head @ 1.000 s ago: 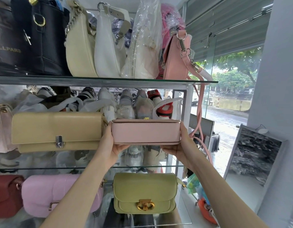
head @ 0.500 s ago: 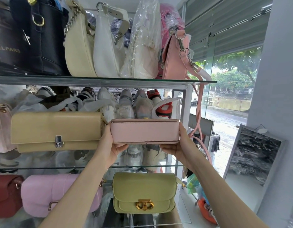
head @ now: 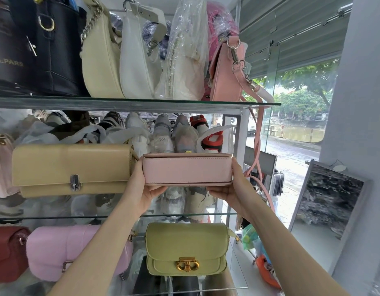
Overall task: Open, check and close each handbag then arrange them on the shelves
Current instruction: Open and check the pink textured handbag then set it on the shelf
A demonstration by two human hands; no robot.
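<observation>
Glass shelves (head: 142,102) fill a shopfront display beside a window onto a wet street, crowded with bags and wrapped shoes. At middle-shelf height a pale pink handbag (head: 187,169) is held up between both hands, its flat underside facing the camera (its clasp and front cannot be seen from here). On its left end, the left hand (head: 142,189) has a snug grip: thumb up along the side, fingers curled under the bottom edge. At the opposite end the right hand (head: 234,186) mirrors it, thumb raised against the end and fingers wrapped beneath. Just left of the held bag, close to the left thumb, a long beige clutch (head: 71,169) with a silver clasp stands on the middle shelf. Below, an olive-green bag (head: 187,248) with a gold clasp sits beside a lilac-pink bag (head: 56,251). Up top, a salmon shoulder bag (head: 225,69) lets its strap hang down past the right hand.
</observation>
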